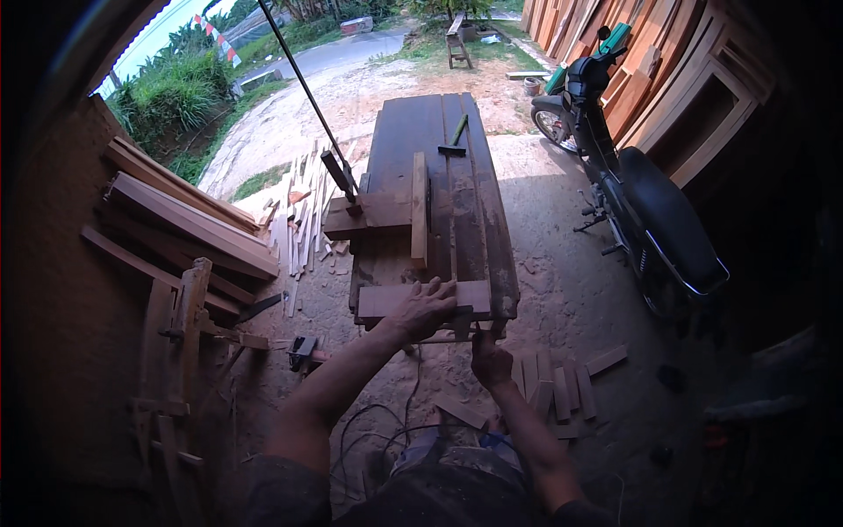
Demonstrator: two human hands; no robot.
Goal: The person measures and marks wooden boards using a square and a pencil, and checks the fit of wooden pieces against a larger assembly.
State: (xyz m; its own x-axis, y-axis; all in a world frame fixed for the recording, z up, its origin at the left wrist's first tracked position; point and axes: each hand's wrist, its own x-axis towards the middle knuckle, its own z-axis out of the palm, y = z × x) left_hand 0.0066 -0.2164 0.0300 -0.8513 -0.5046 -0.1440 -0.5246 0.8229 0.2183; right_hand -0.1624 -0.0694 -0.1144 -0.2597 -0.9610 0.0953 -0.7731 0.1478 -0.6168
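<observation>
A reddish plank (382, 301) lies crosswise on the near end of a worn wooden bench (404, 132). My left hand (421, 307) presses on this plank with fingers spread and lying flat. Below the plank's right part, my right hand (489, 358) is closed at the bench's front edge, by a small dark fitting (463, 327); what it grips is unclear. Farther up, an upright-edged wooden strip (420, 211) stands beside a clamped block (373, 215), with a tall bar clamp (338, 176) at the left. A green-handled tool (457, 140) lies near the far end.
A black motorbike (654, 220) stands at right before leaning boards (654, 75). Planks (184, 220) and a wooden stand (189, 334) are at left. Offcuts (562, 391), cables (369, 413) and a power tool (303, 351) lie on the floor. A road (325, 57) is outside.
</observation>
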